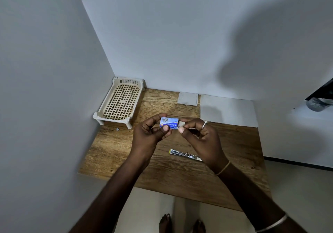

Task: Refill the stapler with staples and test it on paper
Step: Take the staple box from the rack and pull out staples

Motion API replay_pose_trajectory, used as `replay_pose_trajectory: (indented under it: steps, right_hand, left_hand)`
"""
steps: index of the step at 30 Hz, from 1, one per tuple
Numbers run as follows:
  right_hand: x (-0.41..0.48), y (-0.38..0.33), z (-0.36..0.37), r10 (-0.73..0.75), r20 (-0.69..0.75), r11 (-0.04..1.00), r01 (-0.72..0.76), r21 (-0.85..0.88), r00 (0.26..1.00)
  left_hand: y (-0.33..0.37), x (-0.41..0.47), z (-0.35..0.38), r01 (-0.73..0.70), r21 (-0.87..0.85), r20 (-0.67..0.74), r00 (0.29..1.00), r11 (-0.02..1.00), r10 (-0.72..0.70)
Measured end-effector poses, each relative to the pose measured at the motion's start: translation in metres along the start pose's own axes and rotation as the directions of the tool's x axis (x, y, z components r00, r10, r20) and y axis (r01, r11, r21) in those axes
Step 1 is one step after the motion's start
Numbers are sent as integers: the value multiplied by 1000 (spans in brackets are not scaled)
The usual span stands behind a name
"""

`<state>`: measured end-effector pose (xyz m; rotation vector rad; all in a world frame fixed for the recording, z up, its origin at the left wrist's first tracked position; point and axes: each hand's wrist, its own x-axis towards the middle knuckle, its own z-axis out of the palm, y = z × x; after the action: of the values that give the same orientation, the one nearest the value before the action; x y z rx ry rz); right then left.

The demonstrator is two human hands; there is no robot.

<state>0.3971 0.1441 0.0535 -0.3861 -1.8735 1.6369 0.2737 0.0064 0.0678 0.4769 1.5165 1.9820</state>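
Note:
A small blue staple box (169, 123) is held above the wooden table (115, 153) by my left hand (151, 133), thumb on its front face. My right hand (198, 135) pinches the box's open right end, where a pale flap or inner tray (181, 124) sticks out. The stapler (183, 154) lies opened flat on the table below my right hand, its metal rail showing, partly hidden by my wrist. A large white paper sheet (228, 111) and a smaller paper (188, 98) lie at the table's back right.
A cream plastic lattice rack (120, 102) on short legs stands in the back left corner against the walls. A tiny grey piece (117, 129) lies on the table near it. Bare feet (182, 222) show on the floor below the table's front edge.

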Motion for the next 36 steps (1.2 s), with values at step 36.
replay_pose_trajectory:
  steps: [36]
  right_hand:
    - [-34, 25, 19, 321, -45, 887, -284, 364, 946]
  left_hand:
    - [-16, -18, -12, -67, 377, 15, 998, 924, 66]
